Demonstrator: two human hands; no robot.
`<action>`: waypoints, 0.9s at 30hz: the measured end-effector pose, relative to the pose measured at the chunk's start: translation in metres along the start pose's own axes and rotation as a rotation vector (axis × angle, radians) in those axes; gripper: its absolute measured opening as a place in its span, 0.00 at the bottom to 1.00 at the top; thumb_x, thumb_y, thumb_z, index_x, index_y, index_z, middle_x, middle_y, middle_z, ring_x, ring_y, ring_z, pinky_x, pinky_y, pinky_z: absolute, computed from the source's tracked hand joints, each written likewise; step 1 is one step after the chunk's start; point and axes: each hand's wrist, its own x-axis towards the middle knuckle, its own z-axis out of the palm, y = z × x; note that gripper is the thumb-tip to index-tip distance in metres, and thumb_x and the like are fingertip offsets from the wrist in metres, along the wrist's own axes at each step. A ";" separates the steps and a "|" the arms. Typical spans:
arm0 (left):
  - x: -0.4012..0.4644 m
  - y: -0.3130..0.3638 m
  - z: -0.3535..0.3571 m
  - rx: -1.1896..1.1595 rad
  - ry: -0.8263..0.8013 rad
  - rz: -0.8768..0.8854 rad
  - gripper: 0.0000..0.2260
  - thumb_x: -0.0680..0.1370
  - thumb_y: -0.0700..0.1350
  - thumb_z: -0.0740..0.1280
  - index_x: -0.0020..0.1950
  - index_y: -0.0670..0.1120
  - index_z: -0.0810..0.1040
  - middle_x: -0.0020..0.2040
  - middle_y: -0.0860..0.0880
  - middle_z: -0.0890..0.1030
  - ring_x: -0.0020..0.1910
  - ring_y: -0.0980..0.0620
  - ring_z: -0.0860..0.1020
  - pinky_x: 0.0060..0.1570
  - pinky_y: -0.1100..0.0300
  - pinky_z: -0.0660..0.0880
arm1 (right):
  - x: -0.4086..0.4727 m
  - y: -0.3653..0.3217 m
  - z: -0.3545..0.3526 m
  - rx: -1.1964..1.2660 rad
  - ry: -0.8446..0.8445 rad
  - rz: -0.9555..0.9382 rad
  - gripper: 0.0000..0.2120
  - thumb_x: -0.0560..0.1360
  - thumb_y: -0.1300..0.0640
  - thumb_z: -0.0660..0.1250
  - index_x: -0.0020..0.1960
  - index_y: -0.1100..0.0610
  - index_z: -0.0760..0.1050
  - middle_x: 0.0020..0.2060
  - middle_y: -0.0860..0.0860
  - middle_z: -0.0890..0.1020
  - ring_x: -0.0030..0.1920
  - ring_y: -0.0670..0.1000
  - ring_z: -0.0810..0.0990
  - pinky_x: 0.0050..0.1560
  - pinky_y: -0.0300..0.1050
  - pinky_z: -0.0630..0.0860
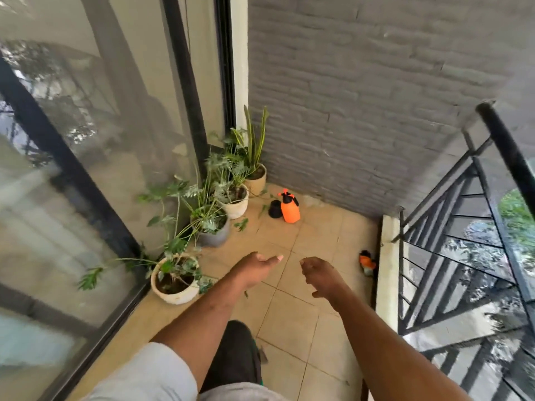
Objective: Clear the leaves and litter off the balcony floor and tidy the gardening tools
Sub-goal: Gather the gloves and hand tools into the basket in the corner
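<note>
Both my arms reach out over the beige tiled balcony floor (315, 328). My left hand (256, 269) is relaxed with loose fingers and holds nothing. My right hand (320, 274) hangs with loosely curled fingers, also empty. An orange spray bottle (289, 208) stands near the far brick wall beside a small black pot (275, 209). A green leaf (241, 224) lies on the tiles near the grey pot. An orange and black tool or glove (367, 263) lies against the low kerb at the right. Small dark scraps (263, 354) lie near my leg.
Several potted plants (173, 282) line the glass sliding door (86, 169) on the left. A grey brick wall (376, 96) closes the far end. A black metal railing (463, 227) on a low kerb (386, 270) bounds the right side.
</note>
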 end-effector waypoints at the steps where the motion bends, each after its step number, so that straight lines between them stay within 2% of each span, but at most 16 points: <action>1: 0.012 0.014 0.000 0.002 -0.002 0.013 0.26 0.76 0.75 0.66 0.52 0.52 0.78 0.48 0.52 0.78 0.49 0.50 0.77 0.50 0.57 0.71 | 0.008 -0.005 -0.003 0.015 0.009 0.007 0.12 0.82 0.43 0.64 0.60 0.46 0.80 0.52 0.52 0.84 0.52 0.56 0.84 0.51 0.59 0.86; 4: 0.062 0.055 -0.004 0.005 -0.016 0.064 0.28 0.72 0.78 0.66 0.46 0.53 0.71 0.45 0.53 0.72 0.43 0.50 0.73 0.46 0.54 0.67 | 0.045 -0.023 -0.013 0.063 0.019 0.035 0.12 0.82 0.47 0.64 0.61 0.48 0.80 0.51 0.54 0.84 0.53 0.57 0.84 0.51 0.59 0.86; 6: 0.104 0.078 -0.005 0.055 -0.033 0.057 0.29 0.72 0.79 0.65 0.46 0.52 0.73 0.44 0.53 0.73 0.43 0.51 0.75 0.46 0.53 0.70 | 0.078 -0.037 -0.021 0.065 0.018 0.043 0.13 0.81 0.49 0.64 0.63 0.48 0.80 0.50 0.55 0.85 0.53 0.58 0.84 0.50 0.60 0.86; 8: 0.149 0.102 -0.009 0.063 -0.047 0.081 0.31 0.73 0.78 0.65 0.51 0.50 0.78 0.50 0.52 0.78 0.51 0.50 0.80 0.55 0.51 0.76 | 0.119 -0.058 -0.034 0.052 0.029 0.039 0.14 0.81 0.48 0.64 0.64 0.49 0.80 0.48 0.55 0.85 0.51 0.57 0.85 0.48 0.59 0.86; 10: 0.188 0.125 -0.017 0.051 -0.074 0.073 0.30 0.75 0.76 0.65 0.57 0.49 0.77 0.55 0.50 0.78 0.55 0.49 0.79 0.64 0.48 0.76 | 0.160 -0.079 -0.048 0.006 0.055 0.030 0.14 0.81 0.46 0.62 0.63 0.48 0.79 0.46 0.54 0.84 0.46 0.56 0.84 0.47 0.57 0.87; 12: 0.232 0.142 -0.029 0.043 -0.079 0.062 0.28 0.77 0.74 0.66 0.59 0.49 0.77 0.55 0.50 0.77 0.56 0.48 0.78 0.64 0.49 0.76 | 0.201 -0.101 -0.061 -0.026 0.067 0.050 0.14 0.81 0.46 0.61 0.62 0.47 0.79 0.46 0.53 0.84 0.42 0.54 0.82 0.45 0.55 0.86; 14: 0.269 0.151 -0.040 0.037 -0.070 0.056 0.38 0.71 0.80 0.66 0.63 0.49 0.80 0.59 0.52 0.82 0.60 0.48 0.81 0.63 0.50 0.78 | 0.234 -0.121 -0.072 -0.048 0.051 0.074 0.11 0.81 0.47 0.61 0.58 0.46 0.80 0.43 0.52 0.82 0.40 0.53 0.80 0.44 0.55 0.85; 15: 0.298 0.151 -0.047 0.028 -0.077 0.049 0.44 0.66 0.84 0.64 0.66 0.52 0.81 0.63 0.53 0.84 0.62 0.50 0.82 0.63 0.51 0.79 | 0.254 -0.133 -0.077 -0.043 0.042 0.078 0.09 0.81 0.48 0.62 0.55 0.45 0.80 0.42 0.51 0.82 0.40 0.54 0.80 0.45 0.57 0.85; 17: 0.354 0.151 -0.056 0.022 -0.058 0.040 0.48 0.61 0.88 0.62 0.70 0.58 0.81 0.67 0.56 0.83 0.63 0.52 0.81 0.64 0.51 0.79 | 0.291 -0.155 -0.083 -0.033 0.044 0.093 0.08 0.81 0.51 0.62 0.52 0.44 0.80 0.40 0.52 0.82 0.41 0.56 0.80 0.47 0.60 0.85; 19: 0.368 0.177 -0.076 0.029 -0.051 0.007 0.41 0.70 0.84 0.61 0.69 0.55 0.81 0.65 0.54 0.84 0.62 0.49 0.81 0.57 0.55 0.77 | 0.320 -0.172 -0.086 -0.018 0.060 0.106 0.10 0.79 0.52 0.62 0.53 0.44 0.81 0.41 0.53 0.83 0.41 0.57 0.82 0.49 0.62 0.85; 21: 0.388 0.202 -0.090 0.009 -0.003 -0.005 0.28 0.81 0.70 0.63 0.60 0.47 0.83 0.57 0.47 0.85 0.56 0.44 0.82 0.46 0.56 0.71 | 0.346 -0.188 -0.091 -0.003 0.071 0.114 0.13 0.77 0.50 0.62 0.56 0.44 0.82 0.45 0.53 0.85 0.44 0.58 0.85 0.49 0.61 0.86; 22: 0.406 0.212 -0.093 0.000 0.022 0.002 0.25 0.83 0.66 0.62 0.58 0.45 0.83 0.56 0.44 0.85 0.54 0.42 0.82 0.44 0.56 0.68 | 0.361 -0.194 -0.095 -0.002 0.071 0.116 0.13 0.76 0.48 0.62 0.57 0.43 0.82 0.47 0.52 0.85 0.47 0.58 0.85 0.49 0.60 0.86; 24: 0.434 0.222 -0.097 -0.028 0.036 -0.048 0.28 0.84 0.66 0.61 0.63 0.43 0.83 0.59 0.42 0.85 0.56 0.40 0.82 0.45 0.56 0.68 | 0.384 -0.202 -0.104 -0.019 0.070 0.097 0.12 0.77 0.46 0.62 0.57 0.42 0.82 0.49 0.51 0.85 0.49 0.57 0.85 0.52 0.58 0.86; 27: 0.486 0.230 -0.096 -0.088 0.050 -0.111 0.36 0.77 0.73 0.59 0.67 0.46 0.81 0.61 0.42 0.85 0.58 0.40 0.82 0.48 0.55 0.70 | 0.434 -0.210 -0.127 -0.020 0.074 0.100 0.12 0.77 0.48 0.63 0.55 0.43 0.83 0.50 0.51 0.85 0.50 0.56 0.85 0.53 0.61 0.85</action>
